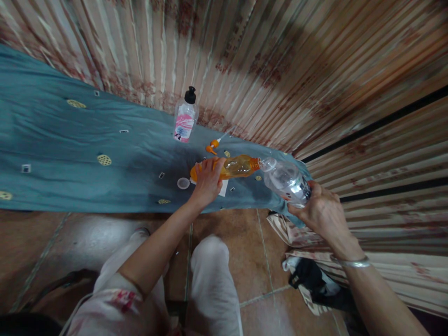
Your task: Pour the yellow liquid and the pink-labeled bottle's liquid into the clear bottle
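At frame center, left hand [207, 181] grips a tipped orange bottle [235, 167], mouth to mouth with the clear bottle [286, 180] clasped by right hand [320, 211]; labels unreadable.

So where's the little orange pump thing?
In the head view, the orange pump top lies on the blue cloth, right of the pink-labelled bottle and just behind the orange bottle.
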Available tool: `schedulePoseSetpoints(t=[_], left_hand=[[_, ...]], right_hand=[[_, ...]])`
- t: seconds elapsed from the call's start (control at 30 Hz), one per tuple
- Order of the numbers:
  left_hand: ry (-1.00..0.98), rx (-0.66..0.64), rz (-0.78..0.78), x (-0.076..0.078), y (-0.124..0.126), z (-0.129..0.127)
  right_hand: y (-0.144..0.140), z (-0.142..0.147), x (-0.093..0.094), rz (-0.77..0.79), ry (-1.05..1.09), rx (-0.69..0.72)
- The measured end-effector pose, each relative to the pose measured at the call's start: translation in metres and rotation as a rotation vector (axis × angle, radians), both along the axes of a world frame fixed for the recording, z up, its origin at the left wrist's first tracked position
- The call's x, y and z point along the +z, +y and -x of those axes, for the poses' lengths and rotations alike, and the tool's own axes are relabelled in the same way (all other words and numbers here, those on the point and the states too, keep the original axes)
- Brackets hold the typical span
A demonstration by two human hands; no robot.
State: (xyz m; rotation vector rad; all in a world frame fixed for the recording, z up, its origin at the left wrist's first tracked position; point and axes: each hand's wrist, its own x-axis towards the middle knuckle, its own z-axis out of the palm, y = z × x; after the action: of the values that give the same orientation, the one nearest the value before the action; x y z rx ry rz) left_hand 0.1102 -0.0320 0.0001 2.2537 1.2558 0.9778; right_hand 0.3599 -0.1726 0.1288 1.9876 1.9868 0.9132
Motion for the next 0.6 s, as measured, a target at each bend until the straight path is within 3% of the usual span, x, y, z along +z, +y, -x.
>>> schedulePoseSetpoints(t=[0.6], left_hand=[[0.007,-0.008,0.016,-0.0007,0.0005,-0.0003]], right_hand=[[0.0,0.0013,0.0007,-0.004,0.009,0.003]])
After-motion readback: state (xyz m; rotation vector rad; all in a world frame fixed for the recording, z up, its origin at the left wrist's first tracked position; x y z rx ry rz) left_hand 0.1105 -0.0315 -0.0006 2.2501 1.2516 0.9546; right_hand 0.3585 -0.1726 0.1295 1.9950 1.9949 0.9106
